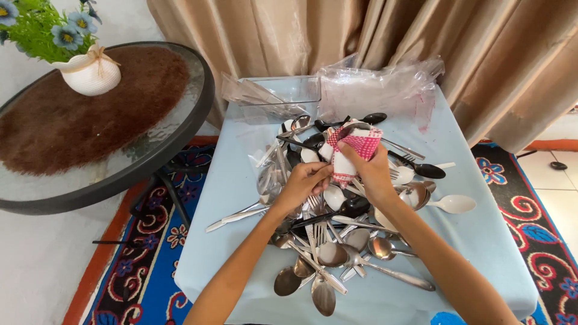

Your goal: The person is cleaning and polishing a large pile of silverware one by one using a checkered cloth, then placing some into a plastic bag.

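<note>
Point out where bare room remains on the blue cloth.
Free: the strip left of the cutlery pile, and the right side beyond the white spoon. Crowded: the middle under both hands, and the back edge with the clear box and plastic bags.

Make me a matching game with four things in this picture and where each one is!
Things:
1. red and white checked cloth
2. white vase
3. clear plastic box
4. white plastic spoon

Places:
A. on the round glass table
B. at the far end of the blue table, beside plastic bags
C. held in both hands
D. at the right edge of the cutlery pile

Pairs: 1-C, 2-A, 3-B, 4-D
</note>
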